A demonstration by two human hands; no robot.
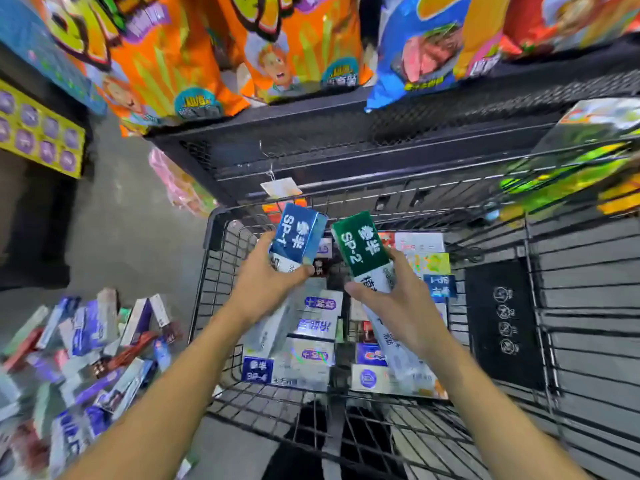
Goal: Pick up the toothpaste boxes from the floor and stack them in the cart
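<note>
At far left a heap of toothpaste boxes (79,344) lies on the floor (131,237), too blurred and overlapped to count. The left hand (266,282) holds one blue box (298,237) marked SP-1 above the cart (214,258), fingers and thumb clamped on its lower end. Just beside it, the right hand (398,299) grips one green box (360,247) marked SP-2, fingers wrapped round its middle. Count: two boxes in hand; roughly a dozen stacked boxes (311,341) already lie in the cart basket, exact number unclear. Risk: both boxes are held tilted over an uneven stack; releasing them askew would likely let them slide off the rows or topple neighbours. A box dropped end-first could wedge in the gap between the stacks.
</note>
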